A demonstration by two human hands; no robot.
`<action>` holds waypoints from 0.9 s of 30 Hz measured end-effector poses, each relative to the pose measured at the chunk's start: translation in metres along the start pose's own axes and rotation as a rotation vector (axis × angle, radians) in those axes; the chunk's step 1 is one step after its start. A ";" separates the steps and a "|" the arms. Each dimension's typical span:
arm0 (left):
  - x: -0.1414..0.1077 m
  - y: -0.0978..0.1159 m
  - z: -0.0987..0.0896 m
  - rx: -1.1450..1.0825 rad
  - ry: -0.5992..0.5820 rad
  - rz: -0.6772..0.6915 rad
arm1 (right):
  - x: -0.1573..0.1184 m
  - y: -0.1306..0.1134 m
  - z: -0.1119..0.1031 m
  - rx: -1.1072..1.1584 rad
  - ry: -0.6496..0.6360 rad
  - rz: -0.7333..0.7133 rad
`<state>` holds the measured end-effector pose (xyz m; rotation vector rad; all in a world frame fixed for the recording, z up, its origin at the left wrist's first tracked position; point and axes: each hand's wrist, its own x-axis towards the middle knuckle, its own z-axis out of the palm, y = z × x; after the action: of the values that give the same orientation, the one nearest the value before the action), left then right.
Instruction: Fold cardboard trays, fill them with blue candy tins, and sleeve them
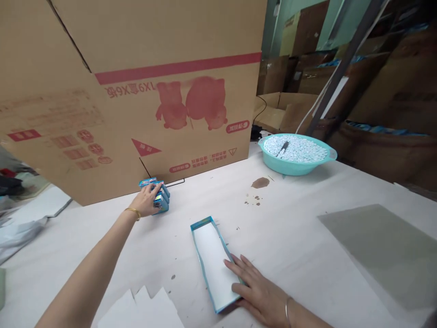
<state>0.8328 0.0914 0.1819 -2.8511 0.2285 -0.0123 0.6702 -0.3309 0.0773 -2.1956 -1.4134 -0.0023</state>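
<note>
The long open-topped blue box with a white floor lies on the white table, in front of the person and a little slanted; the right hand is half open, with its fingers loosely spread over the right long wall near the close end; whether these fingers pinch the wall or only steady it, the view does not let one tell well. The left hand reaches far forward, its fingers bent down and closed about a group of small blue boxes, which stand beside the foot of the big brown carton.

The long box is probably very light, of thin card; its walls seem to bow, so they should bend easily under a hard squeeze; a corner or the short end wall would be the stiffer place to hold. The small boxes look firmer, and their printed faces may be slightly slippery; it should be best to take the group from its two outer sides, pressing evenly, so that the middle ones do not drop.
</note>
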 end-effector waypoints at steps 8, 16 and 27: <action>0.010 0.001 0.003 0.024 0.012 -0.058 | -0.001 0.002 0.004 -0.032 -0.020 0.017; 0.003 0.004 -0.007 0.100 0.048 -0.001 | 0.001 0.004 0.001 -0.016 -0.033 0.043; -0.014 0.033 -0.031 0.118 0.018 -0.127 | -0.002 0.005 0.001 0.014 -0.003 0.051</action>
<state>0.8125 0.0538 0.2025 -2.7443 0.0484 -0.0743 0.6732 -0.3339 0.0740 -2.2206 -1.3545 0.0296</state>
